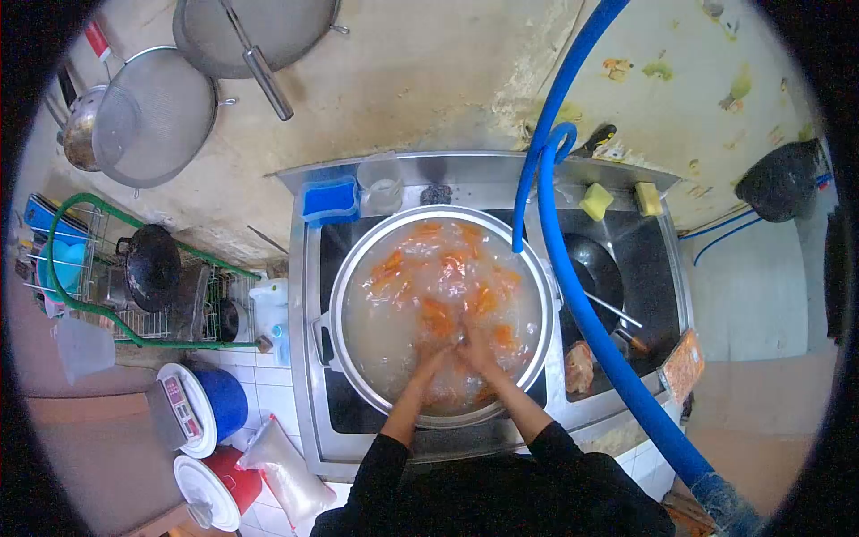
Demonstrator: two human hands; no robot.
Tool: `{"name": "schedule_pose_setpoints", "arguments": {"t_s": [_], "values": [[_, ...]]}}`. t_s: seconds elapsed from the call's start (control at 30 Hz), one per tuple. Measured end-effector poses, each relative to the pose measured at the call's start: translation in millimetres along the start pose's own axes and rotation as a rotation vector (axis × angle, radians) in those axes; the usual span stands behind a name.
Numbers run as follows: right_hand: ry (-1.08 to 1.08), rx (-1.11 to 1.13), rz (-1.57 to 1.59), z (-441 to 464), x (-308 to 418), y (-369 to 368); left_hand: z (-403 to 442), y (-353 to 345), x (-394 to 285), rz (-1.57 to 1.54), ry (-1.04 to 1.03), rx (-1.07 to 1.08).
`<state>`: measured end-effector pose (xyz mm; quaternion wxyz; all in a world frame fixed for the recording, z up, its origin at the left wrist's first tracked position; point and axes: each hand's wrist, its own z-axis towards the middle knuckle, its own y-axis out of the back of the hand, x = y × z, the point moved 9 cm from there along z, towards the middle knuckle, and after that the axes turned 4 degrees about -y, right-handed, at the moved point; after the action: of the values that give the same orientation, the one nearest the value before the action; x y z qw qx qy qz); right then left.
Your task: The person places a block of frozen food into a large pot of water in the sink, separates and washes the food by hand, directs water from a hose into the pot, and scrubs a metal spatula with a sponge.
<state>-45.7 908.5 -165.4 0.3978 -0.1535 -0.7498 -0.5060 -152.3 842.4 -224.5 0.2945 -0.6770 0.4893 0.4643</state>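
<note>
Orange pieces [437, 318] sit in cloudy water [376, 327] inside a wide round basin [336, 304], which stands over the steel sink [309, 430], most of them in the upper and middle part of the bath, a few near the wrists. Left hand [435, 352] and right hand [474, 347] dip in side by side just below the basin's middle, close together, fingers sunk and blurred by the water; whether either one clasps a piece or hangs loose under there, I cannot tell. To handle this well, I would judge, keep both palms low and the strokes slow, lifting pieces from beneath rather than squeezing them, since they look soft and wet and could tear or slip. Reaching toward the far rim as well as the centre would treat every piece alike, and small movements should keep water from slopping over the edge or knocking the blue hose [530, 179], whose end hangs over the upper right of the bath. As for direction, the pieces share no common heading: one at upper left looks elongated, its long axis slanting up to the right, while the lump just ahead of the hands looks too rounded to give any clear axis.
</note>
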Motion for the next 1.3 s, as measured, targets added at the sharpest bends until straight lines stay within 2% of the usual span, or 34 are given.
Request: {"name": "schedule_pose_setpoints", "arguments": {"t_s": [0.07, 0.1, 0.17, 0.2, 0.27, 0.3, 0.37, 0.4, 0.47, 0.6, 0.67, 0.7, 0.8, 0.83, 0.9, 0.93, 1.0, 1.03, 1.07, 1.1, 1.13, 1.2, 1.23, 1.3], "values": [[-0.115, -0.087, 0.218, 7.5, 19.7, 39.6, 2.9, -13.4, -0.4, -0.265, 0.089, 0.049], [-0.116, -0.087, 0.216, 14.8, 6.6, 34.3, -0.4, -25.4, -8.0, -0.501, 0.178, 0.108], [-0.048, -0.265, 0.341, 30.5, -29.5, 31.5, -12.1, -45.8, -32.6, -0.799, 0.305, 0.130], [-0.045, -0.266, 0.340, 34.7, -26.9, 30.7, -15.9, -50.9, -45.5, -0.840, 0.321, 0.087], [-0.156, -0.407, 0.447, 38.3, -31.4, 37.4, -20.7, -56.6, -59.0, -0.959, 0.369, -0.045], [-0.152, -0.412, 0.446, 35.0, -21.7, 47.9, -20.2, -57.6, -59.3, -0.959, 0.365, -0.040], [-0.223, -0.194, 0.277, 29.9, 5.8, 55.1, -15.8, -69.3, -68.4, -1.202, 0.272, 0.119], [-0.219, -0.194, 0.277, 27.1, 5.9, 53.0, -8.6, -70.9, -64.8, -1.203, 0.268, 0.120], [0.007, -0.385, -0.279, 12.6, 30.1, 60.2, 7.8, -57.8, -42.4, -1.107, 0.308, -0.139], [0.027, -0.251, -0.173, 10.5, 30.7, 70.6, 26.1, -62.8, -68.0, -1.105, 0.202, 0.027], [0.010, -0.108, 0.088, 11.9, 24.7, 68.8, 27.9, -71.7, -97.8, -0.932, 0.175, 0.170], [0.011, -0.109, 0.084, 13.5, 25.5, 72.2, 27.4, -75.4, -103.6, -0.936, 0.174, 0.173], [0.048, -0.268, 0.251, 22.0, 34.1, 97.9, 31.6, -68.1, -113.8, -0.478, 0.105, 0.034], [0.050, -0.268, 0.251, 27.0, 28.7, 97.0, 34.9, -69.2, -115.2, -0.479, 0.103, 0.034], [0.014, -0.335, 0.037, 33.0, 19.2, 102.2, 44.0, -69.0, -120.1, -0.164, 0.012, 0.033], [0.000, -0.357, -0.035, 34.0, 25.8, 109.0, 50.4, -73.7, -106.9, -0.165, 0.013, 0.034], [-0.178, -0.113, -0.296, 37.3, 22.3, 100.7, 55.5, -78.3, -98.0, -0.303, 0.016, 0.055], [-0.178, -0.112, -0.296, 37.6, 20.6, 100.1, 55.4, -77.2, -102.6, -0.349, 0.017, 0.062], [0.011, -0.158, -0.458, 36.5, 36.2, 99.5, 51.6, -80.5, -81.0, -0.422, 0.346, 0.097], [0.200, -0.203, -0.618, 31.4, 53.4, 96.4, 47.5, -82.6, -67.2, -0.458, 0.510, 0.120], [0.199, -0.203, -0.621, 30.4, 54.6, 93.0, 40.1, -83.4, -58.0, -0.491, 0.677, 0.136], [0.203, -0.184, -0.369, 27.5, 57.9, 87.3, 57.9, -97.2, -63.0, -0.759, 0.493, 0.260], [0.204, -0.186, -0.373, 28.9, 52.6, 89.4, 73.6, -103.2, -33.7, -0.761, 0.491, 0.264], [0.255, -0.200, -0.170, 34.0, 41.7, 95.2, 118.8, -102.6, 23.6, -0.792, 0.306, 0.174]]}}
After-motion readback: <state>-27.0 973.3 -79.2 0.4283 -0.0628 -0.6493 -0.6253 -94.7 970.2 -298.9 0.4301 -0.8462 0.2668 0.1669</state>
